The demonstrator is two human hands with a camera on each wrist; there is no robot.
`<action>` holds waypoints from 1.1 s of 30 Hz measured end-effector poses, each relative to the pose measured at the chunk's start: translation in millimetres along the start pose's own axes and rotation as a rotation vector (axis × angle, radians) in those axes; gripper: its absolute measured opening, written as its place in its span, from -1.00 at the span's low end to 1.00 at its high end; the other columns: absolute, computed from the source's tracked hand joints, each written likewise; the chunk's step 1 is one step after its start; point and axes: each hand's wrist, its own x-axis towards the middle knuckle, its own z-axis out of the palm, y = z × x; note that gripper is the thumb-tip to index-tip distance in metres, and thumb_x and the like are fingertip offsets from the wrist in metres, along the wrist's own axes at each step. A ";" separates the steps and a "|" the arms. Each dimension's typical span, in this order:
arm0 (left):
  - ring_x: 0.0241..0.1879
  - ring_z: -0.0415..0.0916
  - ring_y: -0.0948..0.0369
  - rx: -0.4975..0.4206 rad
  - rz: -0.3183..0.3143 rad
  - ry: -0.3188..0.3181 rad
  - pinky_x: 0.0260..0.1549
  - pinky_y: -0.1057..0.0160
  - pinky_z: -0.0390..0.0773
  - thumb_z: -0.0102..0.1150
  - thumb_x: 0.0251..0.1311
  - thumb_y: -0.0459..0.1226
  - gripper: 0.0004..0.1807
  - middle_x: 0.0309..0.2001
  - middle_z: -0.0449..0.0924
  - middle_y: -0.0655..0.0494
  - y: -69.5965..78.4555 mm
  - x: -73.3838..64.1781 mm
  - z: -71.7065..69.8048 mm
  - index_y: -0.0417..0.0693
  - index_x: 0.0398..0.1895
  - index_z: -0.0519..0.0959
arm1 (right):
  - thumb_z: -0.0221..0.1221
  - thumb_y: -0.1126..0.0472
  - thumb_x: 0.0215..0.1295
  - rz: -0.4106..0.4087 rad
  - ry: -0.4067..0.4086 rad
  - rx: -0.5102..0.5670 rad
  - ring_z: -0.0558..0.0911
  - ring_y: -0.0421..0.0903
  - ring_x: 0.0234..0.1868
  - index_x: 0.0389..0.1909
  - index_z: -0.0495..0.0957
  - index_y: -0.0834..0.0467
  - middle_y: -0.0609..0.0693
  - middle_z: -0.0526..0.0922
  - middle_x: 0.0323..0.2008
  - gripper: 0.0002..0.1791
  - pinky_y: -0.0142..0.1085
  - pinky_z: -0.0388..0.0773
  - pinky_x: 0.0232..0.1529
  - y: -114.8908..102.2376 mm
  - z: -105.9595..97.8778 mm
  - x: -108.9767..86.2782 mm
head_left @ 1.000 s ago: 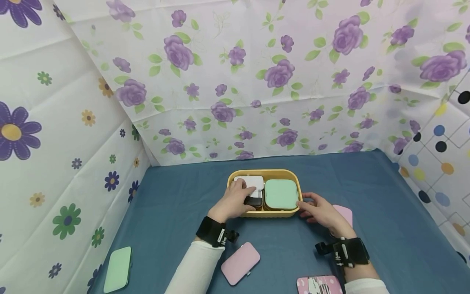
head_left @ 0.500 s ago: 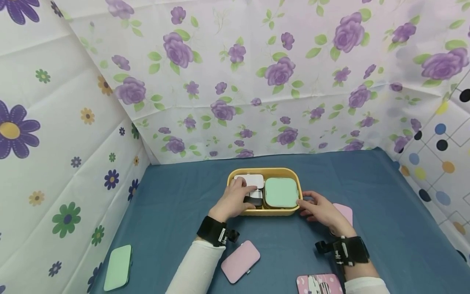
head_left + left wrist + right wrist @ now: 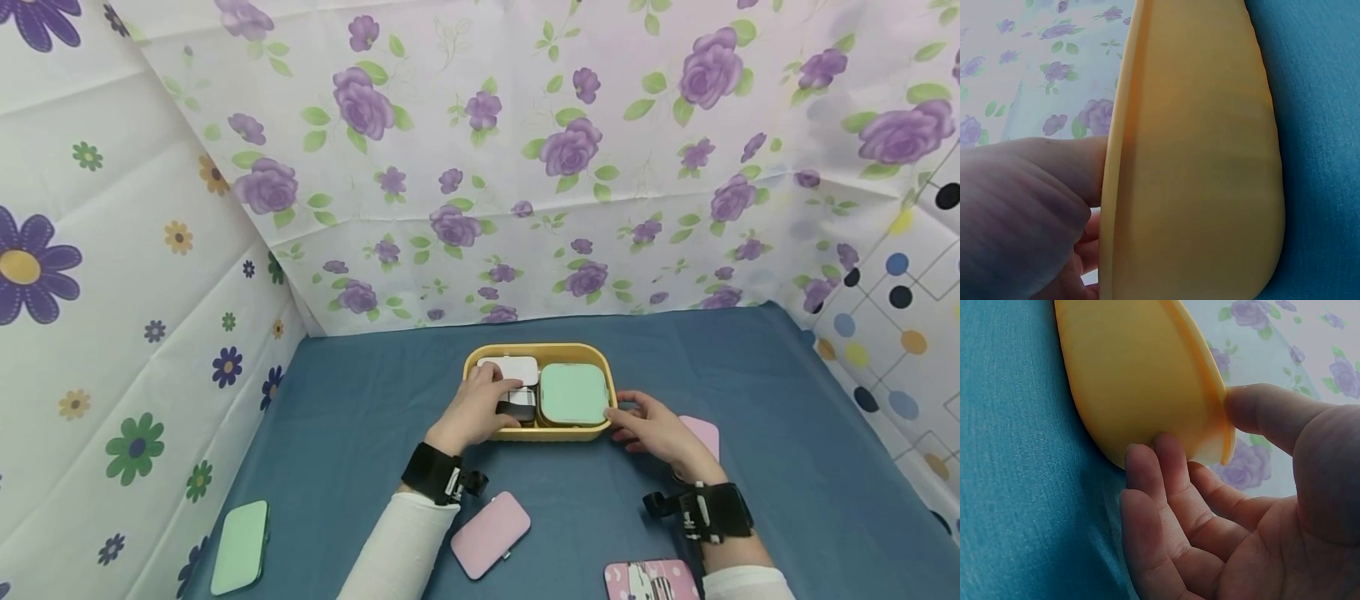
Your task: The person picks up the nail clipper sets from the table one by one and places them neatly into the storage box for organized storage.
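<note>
A yellow basket stands on the blue cloth in the head view. My left hand reaches over its left front rim, holding a black-and-white case between thumb and fingers. Just behind that case lies a white case. The basket's right half holds a mint green square case. With its thumb on the rim and fingers against the outer wall, my right hand grips the basket's right end. In the left wrist view the basket wall hides most of the left fingertips.
Nearer on the cloth lie a pink case, a pink patterned case and, at far left, a green case. Another pink case is partly behind the right wrist. A floral sheet hangs behind.
</note>
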 end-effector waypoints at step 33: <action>0.34 0.40 0.02 -0.107 0.161 0.070 0.30 -0.03 0.45 0.24 0.57 -0.08 -0.56 0.32 0.49 -0.05 0.5 -18.6 -9.1 -0.03 0.38 0.64 | 0.27 -0.25 0.51 0.016 0.005 -0.007 0.73 -0.01 -0.02 0.55 0.28 0.21 0.16 0.72 0.11 -0.15 -0.14 0.70 -0.02 -0.8 -0.1 1.3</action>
